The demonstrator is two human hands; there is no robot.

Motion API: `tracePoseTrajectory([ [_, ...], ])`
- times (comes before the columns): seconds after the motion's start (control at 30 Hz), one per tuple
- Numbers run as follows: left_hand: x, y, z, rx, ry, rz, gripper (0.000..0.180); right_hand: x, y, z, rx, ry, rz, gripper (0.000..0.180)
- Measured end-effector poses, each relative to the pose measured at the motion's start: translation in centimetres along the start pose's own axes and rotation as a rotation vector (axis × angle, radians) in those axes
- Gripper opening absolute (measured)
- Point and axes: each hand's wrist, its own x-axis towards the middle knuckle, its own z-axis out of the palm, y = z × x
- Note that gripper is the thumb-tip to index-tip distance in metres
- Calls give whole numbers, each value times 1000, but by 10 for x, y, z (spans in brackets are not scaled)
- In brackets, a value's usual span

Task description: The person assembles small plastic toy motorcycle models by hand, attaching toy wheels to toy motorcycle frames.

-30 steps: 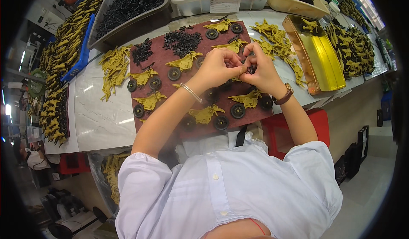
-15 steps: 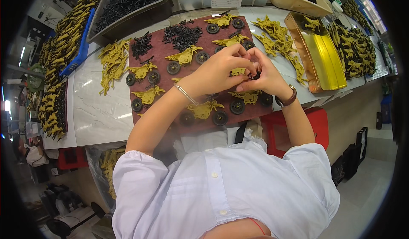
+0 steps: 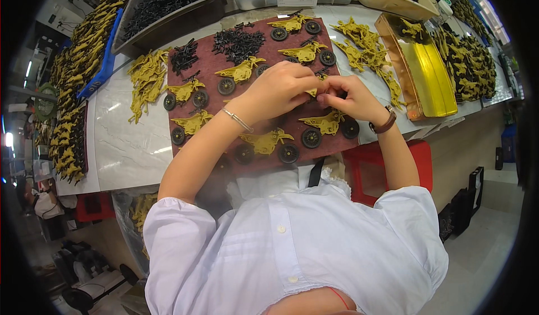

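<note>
Above a dark red mat [image 3: 210,57], my two hands meet over the right half of it. Between their fingertips is a yellow plastic toy motorcycle body [image 3: 312,92], mostly hidden by the fingers. My left hand [image 3: 281,90] has its fingers closed on the left of it; my right hand [image 3: 349,97] pinches at its right side. Around them lie yellow toy motorcycles with black wheels, such as one near the front [image 3: 268,141], one right of it [image 3: 324,125] and one behind [image 3: 241,69]. Small black parts [image 3: 238,44] are heaped at the mat's back.
Loose yellow bodies are piled left [image 3: 147,82] and right [image 3: 365,46] of the mat. A shiny gold box [image 3: 429,79] stands at the right. Bins of black parts [image 3: 168,6] line the back. A blue tray [image 3: 104,74] is at the left, a red stool [image 3: 415,163] below the table.
My hands have shifted slightly, the right one lower and to the right, its fingers more curled. The yellow body between them remains mostly covered.
</note>
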Motion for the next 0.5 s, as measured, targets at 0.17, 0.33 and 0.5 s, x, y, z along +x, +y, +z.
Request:
tracePoseTrajectory([
  [0.17,-8,-3,10,-111,-63,-100,22,4,7,4,-479,84,-217,14],
  [0.33,-11,-2,7,-5,-231,-256,19,5,8,1,-540,57,-263,13],
  [0.5,-12,-1,5,-83,-357,-303,25,5,7,2,-580,46,-277,9],
])
